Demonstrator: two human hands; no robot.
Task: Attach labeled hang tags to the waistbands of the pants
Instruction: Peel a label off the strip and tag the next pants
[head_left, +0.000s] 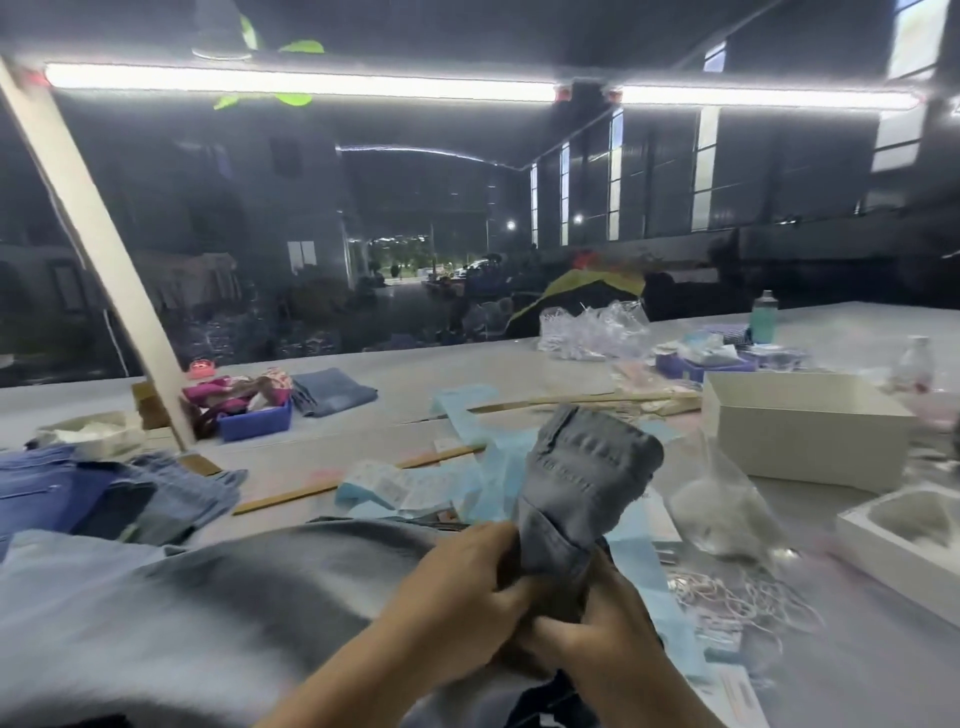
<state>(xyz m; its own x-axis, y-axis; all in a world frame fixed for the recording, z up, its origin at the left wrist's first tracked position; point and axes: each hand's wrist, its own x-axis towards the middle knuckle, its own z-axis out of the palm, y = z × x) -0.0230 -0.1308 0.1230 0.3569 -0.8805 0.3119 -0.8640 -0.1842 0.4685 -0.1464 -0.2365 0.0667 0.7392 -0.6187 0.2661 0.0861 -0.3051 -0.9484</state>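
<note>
A pair of grey denim pants (587, 478) is bunched upright in front of me, its stitched waistband end pointing up. My left hand (467, 587) grips the fabric from the left, fingers curled into it. My right hand (613, 629) grips the same bunch from the right, just below. The rest of the pants (249, 587) spreads across the table toward me. Light blue paper strips and printed tags (395, 486) lie just behind the pants. Loose string loops (727, 597) lie to the right of my hands.
A stack of blue jeans (104, 493) lies at the left, a blue bin (254, 418) of fabric behind it. A white box (800, 426), clear plastic bag (722, 509) and white tray (904, 535) stand right. Wooden sticks (363, 475) lie mid-table.
</note>
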